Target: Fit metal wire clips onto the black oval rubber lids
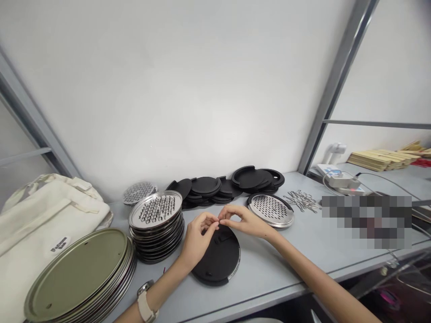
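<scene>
A round black disc (218,260) lies on the grey shelf in front of me, with a thin metal rim showing at its lower right edge. Over its far edge, my left hand (200,231) and my right hand (240,220) meet, fingertips pinched together. Whatever lies between the fingertips is too small to make out. Behind my right hand rests a round metal grater plate (271,209) with a black rim. To the left of my left hand stands a tall stack of round grater plates (156,211).
Several black discs (204,186) lie heaped along the wall. Small bent metal wires (302,200) form a pile on the right. At left are stacked oval green trays (79,273) and a cream cloth bag (43,211). A grey upright post (336,85) rises at the right.
</scene>
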Available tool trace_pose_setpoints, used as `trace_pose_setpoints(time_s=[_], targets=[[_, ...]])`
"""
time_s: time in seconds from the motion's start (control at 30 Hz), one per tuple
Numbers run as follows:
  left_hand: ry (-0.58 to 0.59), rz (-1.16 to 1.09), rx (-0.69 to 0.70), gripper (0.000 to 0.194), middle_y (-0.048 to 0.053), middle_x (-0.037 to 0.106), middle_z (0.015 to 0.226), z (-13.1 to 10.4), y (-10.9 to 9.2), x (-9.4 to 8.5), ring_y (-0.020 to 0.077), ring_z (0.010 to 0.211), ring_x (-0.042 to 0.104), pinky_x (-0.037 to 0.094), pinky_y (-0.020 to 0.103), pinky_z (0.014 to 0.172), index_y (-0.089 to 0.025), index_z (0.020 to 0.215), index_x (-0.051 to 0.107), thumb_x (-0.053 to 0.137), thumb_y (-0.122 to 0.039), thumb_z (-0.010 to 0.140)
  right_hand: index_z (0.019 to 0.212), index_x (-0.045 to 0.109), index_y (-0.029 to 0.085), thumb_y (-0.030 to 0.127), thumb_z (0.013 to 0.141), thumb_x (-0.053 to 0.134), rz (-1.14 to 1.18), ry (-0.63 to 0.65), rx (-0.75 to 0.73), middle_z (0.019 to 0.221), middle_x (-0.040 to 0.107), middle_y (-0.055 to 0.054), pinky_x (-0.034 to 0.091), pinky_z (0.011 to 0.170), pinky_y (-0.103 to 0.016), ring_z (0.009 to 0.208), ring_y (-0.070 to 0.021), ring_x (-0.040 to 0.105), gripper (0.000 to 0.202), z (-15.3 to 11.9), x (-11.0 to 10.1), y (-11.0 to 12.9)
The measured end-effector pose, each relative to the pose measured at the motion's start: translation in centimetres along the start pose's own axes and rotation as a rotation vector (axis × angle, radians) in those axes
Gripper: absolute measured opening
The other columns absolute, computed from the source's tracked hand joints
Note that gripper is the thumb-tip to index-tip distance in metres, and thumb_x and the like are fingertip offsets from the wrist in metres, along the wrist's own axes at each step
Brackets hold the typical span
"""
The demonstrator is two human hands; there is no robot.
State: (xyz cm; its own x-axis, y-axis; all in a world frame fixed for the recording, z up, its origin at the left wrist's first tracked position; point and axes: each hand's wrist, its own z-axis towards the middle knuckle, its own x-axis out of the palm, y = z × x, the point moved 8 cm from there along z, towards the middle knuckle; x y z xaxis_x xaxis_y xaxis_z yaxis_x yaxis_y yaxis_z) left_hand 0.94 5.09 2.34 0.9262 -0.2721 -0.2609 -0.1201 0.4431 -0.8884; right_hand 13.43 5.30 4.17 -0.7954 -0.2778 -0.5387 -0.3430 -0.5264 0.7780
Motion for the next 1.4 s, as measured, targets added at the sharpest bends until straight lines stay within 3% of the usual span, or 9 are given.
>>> trace_pose_setpoints(time_s=[0.23, 0.4, 0.5, 0.63, 0.73, 0.87, 1.03, 1.2, 1.4], targets=[[-0.055, 0.066, 0.032, 0.013, 0.004, 0.063, 0.083, 0.0, -0.4, -0.7, 0.016, 0.081, 0.062, 0.049, 0.026, 0.073, -0.017, 0.087, 0.056, 0.054, -0.03, 0.086, 0.084, 0.063, 0.018, 0.036, 0.082, 0.06, -0.067, 0.023, 0.001, 0.087, 0.062, -0.004, 0.047, 0.08, -0.031, 0.082, -0.0159, 0.058, 0.019, -0.1, 0.1, -1.2], [-0.028, 0.07, 0.047, 0.012, 0.003, 0.063, 0.084, -0.1, -0.7, -0.3, 0.0158, 0.082, 0.061, 0.048, 0.025, 0.072, -0.018, 0.086, 0.055, 0.053, -0.029, 0.087, 0.095, 0.06, 0.02, 0.038, 0.082, 0.06, -0.004, 0.018, -0.015, 0.096, 0.063, -0.004, 0.046, 0.082, -0.03, 0.088, -0.0162, 0.057, 0.022, -0.2, 0.1, -0.2], [-0.023, 0.062, 0.054, 0.011, 0.003, 0.062, 0.086, -0.1, -0.9, -0.3, 0.0159, 0.083, 0.061, 0.048, 0.025, 0.073, -0.018, 0.087, 0.055, 0.052, -0.028, 0.087, 0.09, 0.063, 0.019, 0.04, 0.085, 0.057, -0.009, 0.041, -0.031, 0.091, 0.064, -0.004, 0.045, 0.083, -0.03, 0.087, -0.0168, 0.058, 0.022, -0.1, 0.2, 0.3], [-0.04, 0.132, 0.064, 0.01, 0.004, 0.061, 0.091, -0.3, -1.1, -0.4, 0.0162, 0.085, 0.059, 0.047, 0.025, 0.07, -0.019, 0.092, 0.055, 0.052, -0.027, 0.087, 0.085, 0.059, 0.019, 0.04, 0.089, 0.049, -0.021, 0.036, 0.013, 0.083, 0.065, -0.003, 0.046, 0.077, -0.03, 0.08, -0.0164, 0.059, 0.024, 0.0, -0.2, -0.2], [0.059, 0.274, 0.093, 0.013, 0.003, 0.058, 0.094, -0.6, -1.3, 0.5, 0.0176, 0.089, 0.056, 0.046, 0.028, 0.076, -0.021, 0.094, 0.055, 0.057, -0.025, 0.082, 0.076, 0.053, 0.018, 0.039, 0.09, 0.045, -0.07, -0.002, 0.094, 0.072, 0.062, -0.001, 0.044, 0.066, -0.027, 0.068, -0.0141, 0.055, 0.027, -0.1, -1.0, -1.5], [0.19, 0.39, 0.145, 0.013, 0.002, 0.055, 0.093, -1.1, -1.2, 1.8, 0.0181, 0.09, 0.053, 0.043, 0.03, 0.083, -0.021, 0.09, 0.056, 0.06, -0.019, 0.078, 0.065, 0.046, 0.018, 0.035, 0.086, 0.047, -0.121, 0.178, 0.206, 0.056, 0.051, 0.004, 0.036, 0.052, -0.022, 0.051, -0.0094, 0.043, 0.027, -0.7, -0.3, -3.6], [0.251, 0.424, 0.121, 0.009, 0.001, 0.053, 0.088, -1.2, -0.5, 2.1, 0.0162, 0.082, 0.053, 0.043, 0.028, 0.078, -0.021, 0.089, 0.055, 0.055, -0.016, 0.081, 0.064, 0.045, 0.017, 0.024, 0.081, 0.048, -0.06, 0.398, 0.255, 0.059, 0.051, 0.004, 0.035, 0.053, -0.02, 0.053, -0.008, 0.043, 0.018, -1.5, 1.0, -4.3], [0.259, 0.408, 0.111, 0.009, 0.002, 0.053, 0.089, -1.1, -0.4, 2.1, 0.0159, 0.082, 0.053, 0.043, 0.028, 0.077, -0.021, 0.089, 0.056, 0.053, -0.017, 0.082, 0.064, 0.044, 0.017, 0.021, 0.08, 0.045, -0.052, 0.421, 0.239, 0.06, 0.049, 0.005, 0.033, 0.052, -0.02, 0.054, -0.0077, 0.041, 0.016, -1.5, 1.3, -4.0], [0.253, 0.4, 0.107, 0.007, 0.001, 0.052, 0.088, -1.1, -0.3, 2.2, 0.0154, 0.083, 0.053, 0.043, 0.027, 0.078, -0.02, 0.088, 0.055, 0.053, -0.017, 0.083, 0.06, 0.033, 0.019, 0.028, 0.086, 0.042, -0.107, 0.419, 0.167, 0.056, 0.028, 0.007, 0.023, 0.048, -0.02, 0.051, -0.007, 0.025, 0.029, -1.3, 1.4, -3.3]])
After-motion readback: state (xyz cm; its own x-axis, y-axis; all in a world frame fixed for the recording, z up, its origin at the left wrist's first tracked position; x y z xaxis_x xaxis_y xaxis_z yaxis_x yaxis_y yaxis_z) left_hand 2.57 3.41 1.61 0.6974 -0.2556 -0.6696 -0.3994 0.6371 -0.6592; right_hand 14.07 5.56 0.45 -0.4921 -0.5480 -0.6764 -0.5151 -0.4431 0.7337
